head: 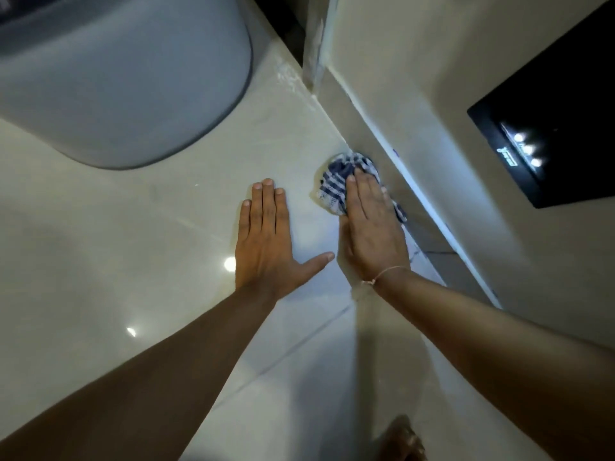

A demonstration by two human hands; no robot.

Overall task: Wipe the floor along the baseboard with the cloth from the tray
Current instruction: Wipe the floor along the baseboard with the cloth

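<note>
A blue-and-white checked cloth (336, 181) lies bunched on the glossy pale tiled floor (166, 244), right against the baseboard (376, 141). My right hand (369, 224) presses flat on top of the cloth, fingers together and pointing away from me; a thin string bracelet circles its wrist. My left hand (266, 237) rests flat on the bare floor just left of the cloth, fingers extended and thumb spread, holding nothing. Part of the cloth is hidden under my right palm. No tray is in view.
A large rounded grey object (126, 78) stands on the floor at the upper left. A black panel with small lights (549, 128) is set in the wall on the right. A wall corner (316, 54) juts out beyond the cloth. My foot (402, 444) shows at the bottom.
</note>
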